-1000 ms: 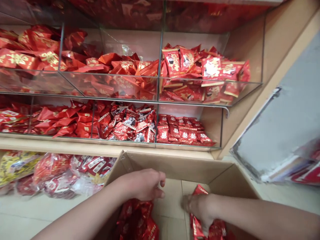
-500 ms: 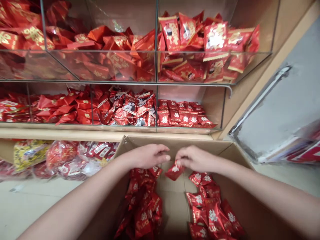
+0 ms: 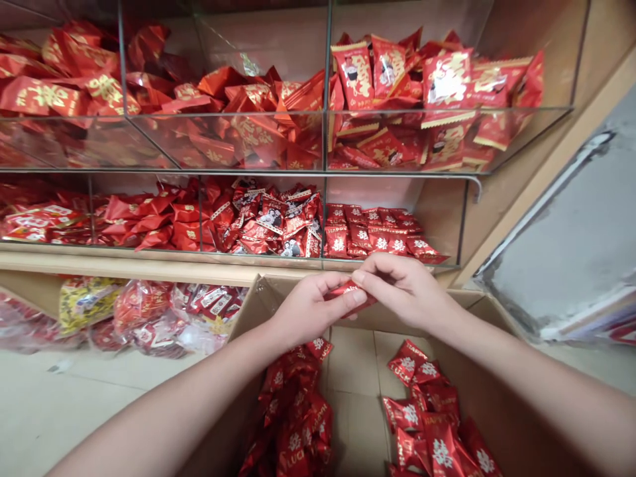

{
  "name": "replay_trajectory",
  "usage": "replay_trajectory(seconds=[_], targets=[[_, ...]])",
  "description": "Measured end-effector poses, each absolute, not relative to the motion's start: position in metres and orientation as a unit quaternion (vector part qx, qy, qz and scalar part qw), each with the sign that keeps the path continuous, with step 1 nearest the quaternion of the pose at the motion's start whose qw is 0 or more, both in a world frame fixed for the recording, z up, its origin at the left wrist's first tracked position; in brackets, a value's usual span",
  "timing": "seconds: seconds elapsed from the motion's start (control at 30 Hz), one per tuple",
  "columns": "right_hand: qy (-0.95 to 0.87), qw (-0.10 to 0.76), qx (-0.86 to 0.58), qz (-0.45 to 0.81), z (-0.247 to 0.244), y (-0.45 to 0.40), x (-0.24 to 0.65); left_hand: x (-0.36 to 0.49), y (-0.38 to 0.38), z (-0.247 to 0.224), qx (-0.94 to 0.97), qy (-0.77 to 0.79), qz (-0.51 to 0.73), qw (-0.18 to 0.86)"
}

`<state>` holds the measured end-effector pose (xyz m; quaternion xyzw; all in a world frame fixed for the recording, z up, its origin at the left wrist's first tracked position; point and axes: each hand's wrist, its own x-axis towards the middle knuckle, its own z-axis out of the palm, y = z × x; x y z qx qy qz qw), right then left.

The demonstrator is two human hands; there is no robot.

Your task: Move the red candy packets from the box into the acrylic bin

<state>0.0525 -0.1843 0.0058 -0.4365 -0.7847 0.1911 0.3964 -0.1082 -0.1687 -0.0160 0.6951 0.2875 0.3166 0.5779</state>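
My left grip [image 3: 318, 303] and my right grip [image 3: 405, 283] are both closed on one red packet [image 3: 342, 289], which is above the far part of the open carton [image 3: 352, 377]. To handle it well, I should pinch lightly near the edges, so the wrapper does not crease. Its long axis seems to run from side to side; my fingers hide which end is the top.

A light wooden shelf [image 3: 124, 262] stood in front, with clear, see-through sheets [image 3: 223, 144] splitting it into parts. The tiled floor [image 3: 89, 417] was pale, with thin lines. On the right, the grey wall [image 3: 561, 248] had a rough, dark edge.
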Motion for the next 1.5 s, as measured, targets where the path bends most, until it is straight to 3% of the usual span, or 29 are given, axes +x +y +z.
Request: replay_trajectory(seconds=[0.2,0.4,0.6,0.8,1.03,1.27,1.37,1.5], targets=[[-0.694,0.515,-0.425,0.269,-0.004,-0.195,0.051,-0.099,-0.178,-0.009,0.651,0.259,0.353,0.620],[-0.641,0.559,-0.458,0.259,-0.006,-0.202,0.065,-0.100,-0.174,-0.004,0.625,0.286,0.424,0.589],[-0.711,0.486,-0.421,0.285,-0.014,-0.201,0.074,-0.109,-0.166,-0.004,0.673,0.307,0.476,0.475],[-0.721,0.468,-0.414,0.300,-0.017,-0.203,0.070,-0.107,-0.170,-0.004,0.695,0.297,0.459,0.466],[-0.780,0.448,-0.379,0.218,-0.015,-0.208,0.067,-0.107,-0.177,0.000,0.766,0.286,0.406,0.408],[-0.736,0.470,-0.401,0.277,-0.010,-0.212,0.066,-0.106,-0.176,-0.002,0.731,0.304,0.446,0.418],[-0.747,0.451,-0.417,0.253,-0.010,-0.212,0.068,-0.106,-0.175,-0.004,0.736,0.327,0.420,0.418],[-0.768,0.446,-0.410,0.209,-0.010,-0.212,0.068,-0.106,-0.176,-0.004,0.706,0.327,0.387,0.495]])
